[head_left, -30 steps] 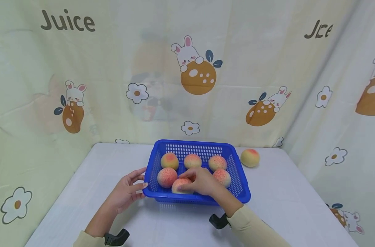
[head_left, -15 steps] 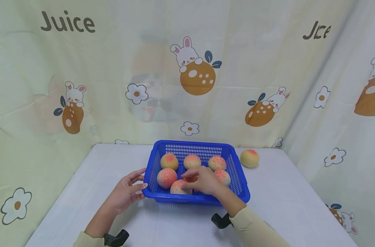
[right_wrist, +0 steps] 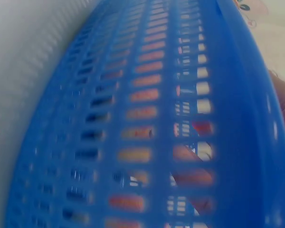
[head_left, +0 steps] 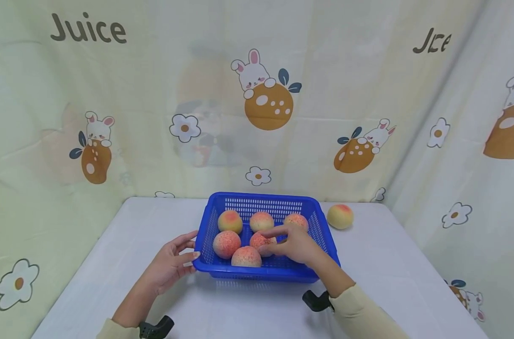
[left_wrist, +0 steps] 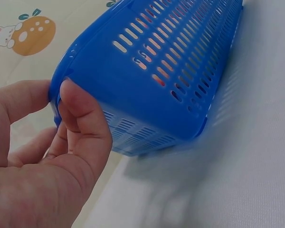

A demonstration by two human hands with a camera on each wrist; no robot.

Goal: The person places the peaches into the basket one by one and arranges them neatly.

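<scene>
A blue plastic basket (head_left: 265, 273) stands on the white table with several peaches in it. My left hand (head_left: 172, 263) holds the basket's left rim near the front corner; the left wrist view has its thumb (left_wrist: 80, 102) against the corner. Inside the basket my right hand (head_left: 297, 245) is above the peaches, thumb and index finger apart. Its fingertips overlap the right side of a red-speckled peach (head_left: 259, 239). In front of that lies another peach (head_left: 246, 257), untouched. The right wrist view looks through the basket's slotted side (right_wrist: 147, 95), so the fingertips are hidden there.
One yellow-red peach (head_left: 340, 216) lies on the table just outside the basket's right back corner. Farther back in the basket are more peaches, one of them yellowish (head_left: 230, 221). A printed curtain (head_left: 155, 94) hangs behind the table (head_left: 155, 216).
My right hand has lifted off the front peach and shifted right, uncovering the speckled peach behind it. The right-hand front peach is now hidden by the hand. My left hand keeps its place.
</scene>
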